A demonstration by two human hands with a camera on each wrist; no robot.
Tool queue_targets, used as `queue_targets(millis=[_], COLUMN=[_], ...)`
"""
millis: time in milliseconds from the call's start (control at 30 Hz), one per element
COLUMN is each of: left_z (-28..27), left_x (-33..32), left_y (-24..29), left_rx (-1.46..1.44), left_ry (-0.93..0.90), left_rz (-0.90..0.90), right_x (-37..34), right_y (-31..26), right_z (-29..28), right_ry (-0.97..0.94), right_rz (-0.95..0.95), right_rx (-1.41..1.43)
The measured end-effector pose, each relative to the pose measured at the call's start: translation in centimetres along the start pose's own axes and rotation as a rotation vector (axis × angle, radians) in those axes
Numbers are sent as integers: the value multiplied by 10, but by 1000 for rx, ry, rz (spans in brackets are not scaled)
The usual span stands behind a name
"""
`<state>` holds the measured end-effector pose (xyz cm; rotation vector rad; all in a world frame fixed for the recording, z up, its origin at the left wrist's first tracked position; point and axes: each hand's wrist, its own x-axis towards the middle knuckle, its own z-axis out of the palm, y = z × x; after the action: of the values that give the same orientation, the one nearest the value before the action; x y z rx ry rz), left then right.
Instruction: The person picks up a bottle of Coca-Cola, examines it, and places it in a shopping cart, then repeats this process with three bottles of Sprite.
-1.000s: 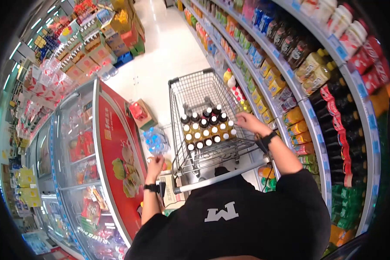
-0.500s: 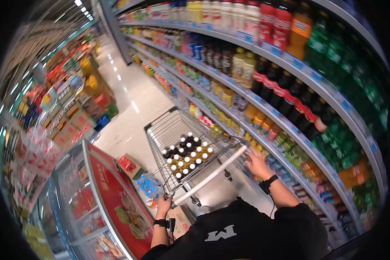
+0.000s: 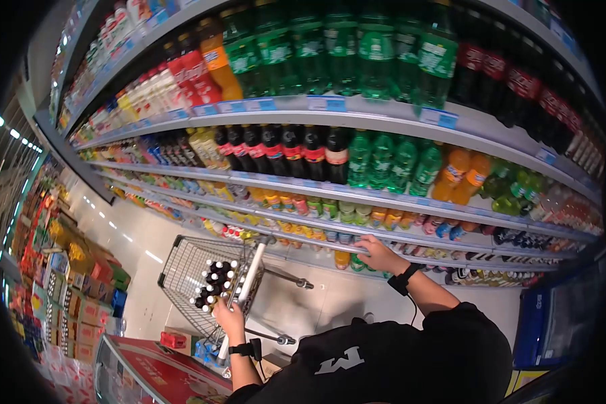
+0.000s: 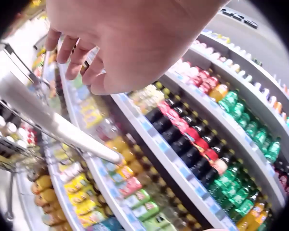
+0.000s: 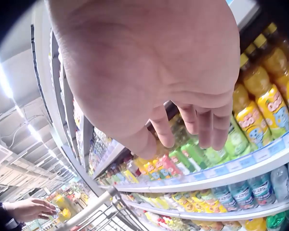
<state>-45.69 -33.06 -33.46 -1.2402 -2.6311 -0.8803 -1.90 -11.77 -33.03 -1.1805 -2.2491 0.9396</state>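
Observation:
My left hand [image 3: 230, 322] is beside the shopping cart [image 3: 182, 259], overlapping its handle side in the head view. Seen from the left wrist, its fingers [image 4: 76, 60] hang loosely with nothing in them, apart from the pale handle bar [image 4: 62, 130]. Dark bottles with white caps [image 3: 215, 281] stand grouped in the cart basket. My right hand [image 3: 377, 254] is raised before the lower drink shelves, to the right of the cart. In the right wrist view its fingers [image 5: 204, 127] are relaxed and hold nothing, with orange drink bottles [image 5: 267, 103] behind them.
Long shelves [image 3: 276, 185] curve across the front, holding green soda bottles [image 3: 377, 54] and dark cola bottles [image 3: 293, 151]. A red-sided freezer chest [image 3: 151, 367] is at lower left, near a carton with red packs [image 3: 173, 339]. Stacked boxes [image 3: 87, 310] line the far left.
The view has swung right toward the shelves, so the cart now appears farther left and turned. Both hands, earlier at the cart's handle, are now loose; the right is away from it.

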Motion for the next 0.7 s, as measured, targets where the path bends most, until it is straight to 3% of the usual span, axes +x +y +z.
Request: queue_targets(millis=[100,233,333,400,467,600,667,700], left_z=[35,66,56,38,7,-33,-53,-62], left_x=[10,22,37,53,65,88,92,94], left_y=[91,194,278,333,389,473,511,528], left_rx=[-266,-602,-771,-850,-976,-1078,-1107,-1104], left_ry=[-159,-418,-537,-487,-439,-344,-216,-148], left_rz=[217,386,495,687,836,996,1037,1057], right_x=[-28,-53,-62,-62,-55,-33,-28,-21], right_y=[19,-8,-43,-67,-94,-129,-162,-170], right_z=[-35,-96,-141,-173,-201,-253,-279,-292], right_ry=[124,265,433,597,829,1014,1022,1028], right_rz=[-68,10,2,5,-215,-322,-154,-156], right_rx=[-40,53,83,121,69,67,-1,-3])
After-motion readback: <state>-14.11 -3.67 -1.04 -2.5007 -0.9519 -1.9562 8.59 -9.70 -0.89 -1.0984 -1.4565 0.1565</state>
